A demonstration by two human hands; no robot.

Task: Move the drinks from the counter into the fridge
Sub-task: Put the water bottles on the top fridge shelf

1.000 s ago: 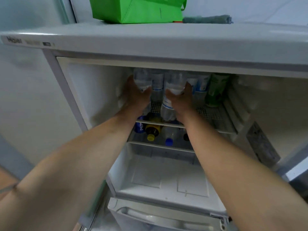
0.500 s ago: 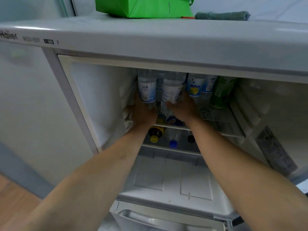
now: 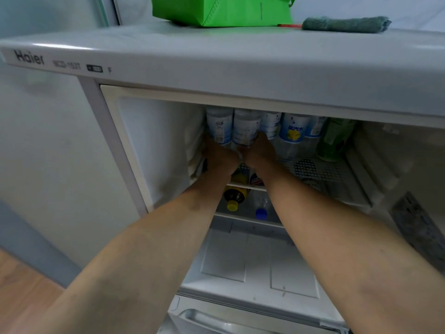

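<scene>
Open fridge (image 3: 216,66) standing by a pale wall, left hand (image 3: 218,157) and right hand (image 3: 258,153) each wrapping around an upright water bottle, left bottle (image 3: 219,127) and right bottle (image 3: 246,130) touching on the top shelf (image 3: 322,172).

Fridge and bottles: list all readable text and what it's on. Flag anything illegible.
"Haier": fridge trim, left end.
Model code beside it: starts like "BCD-", rest blurred.
Dark badge: too small to read.
"F": after the badge.
Yellow-lemon bottle label: blue characters, blurred.
Labels on the two bottles by the left hand and right hand: illegible.
Green carton: no readable text.
Sticker on right wall: blurred.
</scene>
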